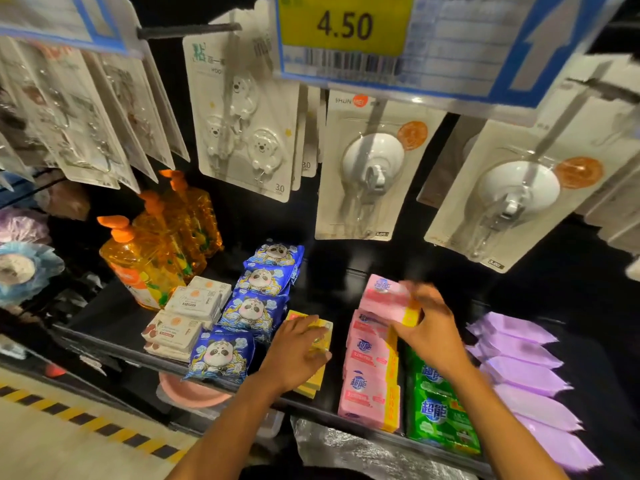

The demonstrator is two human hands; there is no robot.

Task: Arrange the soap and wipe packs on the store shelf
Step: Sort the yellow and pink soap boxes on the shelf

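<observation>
On the black shelf lie rows of packs. My right hand grips a pink soap pack with a yellow end, lifted above the row of pink soap packs. My left hand rests on a stack of yellow soap packs, fingers curled over its top. Blue panda wipe packs run in a row left of the yellow stack. White wipe packs sit further left. Green soap packs and purple packs fill the right side.
Orange liquid-soap pump bottles stand at the shelf's back left. Carded hooks and suction hooks hang above the shelf, under a price tag reading 4.50. A pink basin sits on the lower shelf. Striped floor tape runs lower left.
</observation>
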